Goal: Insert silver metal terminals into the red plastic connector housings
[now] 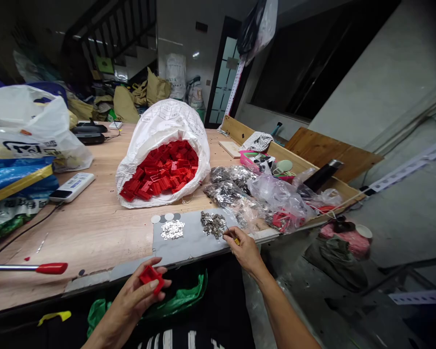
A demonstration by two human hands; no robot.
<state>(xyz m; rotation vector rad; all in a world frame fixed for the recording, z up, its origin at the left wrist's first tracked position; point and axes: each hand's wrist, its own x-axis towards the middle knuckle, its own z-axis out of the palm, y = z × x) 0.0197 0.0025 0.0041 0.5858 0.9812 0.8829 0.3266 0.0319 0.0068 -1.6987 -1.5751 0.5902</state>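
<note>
My left hand point(141, 288) is closed on a red plastic part point(150, 277), above the table's front edge. In my right hand point(245, 248) is a thin pointed tool with a yellow grip point(236, 240); its exact kind does not show. Its tip is beside a heap of dull metal pieces point(213, 224) on a grey mat point(192, 245). To the left of that heap lies a pile of shiny silver pieces point(173, 230). Behind the mat, a white sack point(170, 116) lies on its side, its mouth showing many red plastic parts point(163, 169).
Clear bags of metal pieces point(228, 191) and a pink basket point(250, 160) crowd the right side. At the left are a plastic shopping bag point(29, 126), a white power strip point(74, 186) and a red-handled lever point(53, 268). Green plastic point(183, 295) hangs below the table edge.
</note>
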